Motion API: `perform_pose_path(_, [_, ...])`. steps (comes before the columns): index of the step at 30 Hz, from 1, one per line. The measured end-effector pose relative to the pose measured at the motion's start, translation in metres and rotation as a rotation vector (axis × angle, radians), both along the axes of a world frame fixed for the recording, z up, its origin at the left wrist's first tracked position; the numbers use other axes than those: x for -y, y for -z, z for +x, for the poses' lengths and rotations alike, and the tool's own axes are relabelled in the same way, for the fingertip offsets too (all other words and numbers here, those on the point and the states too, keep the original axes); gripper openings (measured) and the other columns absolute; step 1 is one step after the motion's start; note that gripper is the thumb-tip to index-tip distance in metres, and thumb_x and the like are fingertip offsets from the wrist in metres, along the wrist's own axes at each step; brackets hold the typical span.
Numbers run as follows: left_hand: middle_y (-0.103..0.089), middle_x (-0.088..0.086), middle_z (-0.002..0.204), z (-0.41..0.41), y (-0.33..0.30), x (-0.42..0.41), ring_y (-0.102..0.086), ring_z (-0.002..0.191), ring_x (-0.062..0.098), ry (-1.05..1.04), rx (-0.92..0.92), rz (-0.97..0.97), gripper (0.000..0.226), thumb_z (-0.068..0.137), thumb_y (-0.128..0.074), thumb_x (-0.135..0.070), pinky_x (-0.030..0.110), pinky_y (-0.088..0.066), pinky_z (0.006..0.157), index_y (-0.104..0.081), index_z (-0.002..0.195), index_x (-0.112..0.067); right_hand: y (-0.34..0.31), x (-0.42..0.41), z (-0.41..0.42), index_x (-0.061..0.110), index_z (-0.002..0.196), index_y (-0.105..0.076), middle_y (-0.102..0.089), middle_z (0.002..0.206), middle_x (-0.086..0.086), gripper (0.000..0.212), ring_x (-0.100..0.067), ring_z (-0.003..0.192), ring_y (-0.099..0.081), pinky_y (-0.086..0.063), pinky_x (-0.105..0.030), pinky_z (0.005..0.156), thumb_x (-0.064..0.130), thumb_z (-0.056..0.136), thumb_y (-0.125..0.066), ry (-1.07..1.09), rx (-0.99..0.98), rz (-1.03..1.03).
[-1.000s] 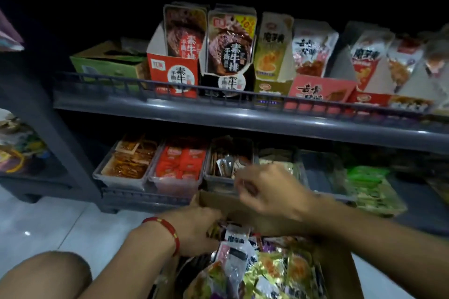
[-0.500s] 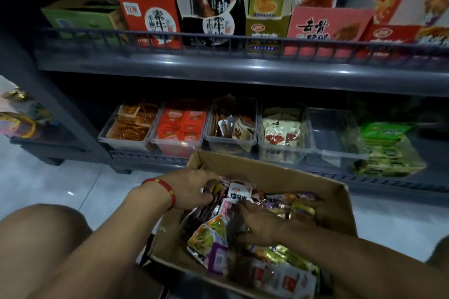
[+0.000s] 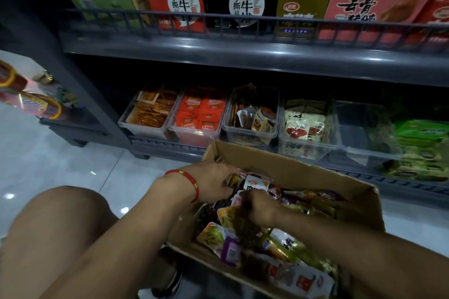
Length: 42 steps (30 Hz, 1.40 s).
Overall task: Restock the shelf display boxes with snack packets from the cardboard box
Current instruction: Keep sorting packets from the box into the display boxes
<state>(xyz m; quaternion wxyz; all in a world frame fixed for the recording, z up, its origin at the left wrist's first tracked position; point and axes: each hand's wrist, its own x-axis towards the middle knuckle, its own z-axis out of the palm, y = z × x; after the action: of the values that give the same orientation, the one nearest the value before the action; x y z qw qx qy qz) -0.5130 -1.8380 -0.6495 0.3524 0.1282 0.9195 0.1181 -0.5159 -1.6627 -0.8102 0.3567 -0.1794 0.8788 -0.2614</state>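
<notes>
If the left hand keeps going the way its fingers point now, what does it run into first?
The left hand points right, into the cardboard box. It would probably first meet the white-and-red packet just beyond its fingertips, though depth is unclear and its fingers already seem to touch packets.

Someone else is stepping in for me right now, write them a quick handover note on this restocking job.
Left hand: in the cardboard box, grip on packets at its far left corner.
Right hand: in the box too, fingers curled on a packet in the snack packets pile.
Clear bins on the lower shelf: orange strips bin, red packets bin and white packets bin look well filled; mixed bin part filled.
Left: the empty bin, and the box holds plenty more.
</notes>
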Motion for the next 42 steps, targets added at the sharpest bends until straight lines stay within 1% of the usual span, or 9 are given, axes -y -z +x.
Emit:
perform_pose_path(5, [-0.066, 0.003, 0.112, 0.004, 0.005, 0.003, -0.059, 0.097, 0.021, -0.135, -0.066, -0.050, 0.035, 0.099, -0.057, -0.039, 0.027, -0.043, 0.076, -0.062, 0.126, -0.017, -0.063, -0.030, -0.023, 0.023, 0.112, -0.070, -0.070, 0.092, 0.007, 0.017, -0.010, 0.071, -0.064, -0.051, -0.029, 0.066, 0.031, 0.097, -0.068, 0.188, 0.031, -0.170])
perform_pose_path(11, [-0.058, -0.008, 0.136, 0.014, 0.013, -0.013, -0.057, 0.122, 0.011, -0.263, 0.080, 0.305, 0.071, 0.086, -0.078, -0.045, 0.029, -0.046, 0.106, -0.043, 0.144, -0.026, -0.117, -0.069, -0.008, 0.020, 0.113, -0.073, -0.078, 0.104, -0.009, 0.018, -0.040, 0.104, -0.071, -0.049, -0.067, 0.097, 0.028, 0.098, -0.068, 0.554, 0.285, -0.500])
perform_pose_path(17, [-0.075, -0.004, 0.117, 0.013, 0.014, -0.024, -0.073, 0.104, 0.012, -0.449, 0.098, 0.702, 0.035, 0.093, -0.073, -0.015, 0.028, -0.062, 0.079, -0.064, 0.126, -0.025, -0.158, -0.100, 0.014, 0.005, 0.116, -0.070, -0.077, 0.106, -0.013, 0.022, -0.032, 0.100, -0.075, -0.059, -0.052, 0.088, 0.013, 0.096, -0.067, 0.712, 0.276, -0.718])
perform_pose_path(20, [-0.075, 0.012, 0.105, 0.011, 0.005, -0.030, -0.077, 0.076, 0.025, -0.704, 0.001, 0.776, 0.022, 0.096, -0.067, -0.007, 0.025, -0.057, 0.050, -0.063, 0.116, -0.014, -0.171, -0.114, 0.021, 0.018, 0.107, -0.075, -0.079, 0.097, 0.002, 0.014, -0.013, 0.088, -0.076, -0.062, -0.031, 0.067, 0.016, 0.095, -0.068, 0.734, -0.193, -0.642])
perform_pose_path(25, [-0.078, 0.017, 0.103, 0.015, -0.004, -0.055, -0.076, 0.091, 0.032, -0.981, 0.251, 1.001, 0.022, 0.098, -0.063, -0.008, 0.044, -0.062, 0.076, -0.066, 0.118, -0.002, -0.158, -0.112, 0.044, 0.033, 0.126, -0.069, -0.062, 0.134, 0.019, 0.032, 0.007, 0.130, -0.048, -0.042, -0.034, 0.112, 0.030, 0.096, -0.059, 0.292, -0.885, -0.422])
perform_pose_path(32, [-0.069, 0.020, 0.128, 0.026, -0.018, -0.077, -0.068, 0.114, 0.034, -0.945, 0.463, 1.306, 0.035, 0.095, -0.066, -0.011, 0.049, -0.056, 0.095, -0.065, 0.131, -0.009, -0.149, -0.104, 0.062, 0.019, 0.151, -0.045, -0.031, 0.161, 0.009, 0.051, -0.012, 0.149, -0.019, -0.026, -0.040, 0.122, 0.028, 0.101, -0.038, -0.049, -0.771, -0.245])
perform_pose_path(37, [-0.068, 0.021, 0.128, 0.030, -0.014, -0.082, -0.065, 0.117, 0.038, -0.849, 0.357, 1.348, 0.072, 0.076, -0.066, 0.023, 0.055, -0.047, 0.103, -0.058, 0.137, -0.015, -0.176, -0.108, 0.052, 0.032, 0.122, -0.070, -0.045, 0.144, 0.024, 0.048, 0.005, 0.132, -0.040, -0.048, -0.021, 0.106, -0.004, 0.094, -0.057, 0.347, -0.666, -0.529])
perform_pose_path(40, [-0.074, 0.012, 0.121, 0.027, -0.020, -0.082, -0.068, 0.116, 0.032, -0.872, 0.247, 1.312, 0.066, 0.083, -0.061, 0.026, 0.051, -0.050, 0.104, -0.063, 0.130, -0.020, -0.191, -0.110, 0.039, 0.034, 0.121, -0.064, -0.037, 0.147, 0.011, 0.036, 0.002, 0.127, -0.041, -0.039, 0.006, 0.081, 0.011, 0.093, -0.070, 0.604, -0.747, -0.516])
perform_pose_path(42, [-0.075, 0.009, 0.118, 0.024, -0.024, -0.079, -0.070, 0.113, 0.028, -0.863, 0.189, 1.295, 0.060, 0.085, -0.063, 0.021, 0.047, -0.053, 0.101, -0.065, 0.128, -0.020, -0.198, -0.115, 0.028, 0.033, 0.132, -0.055, -0.048, 0.139, 0.006, 0.044, -0.002, 0.117, -0.056, -0.048, -0.001, 0.071, 0.019, 0.093, -0.071, 0.674, -0.568, -0.560])
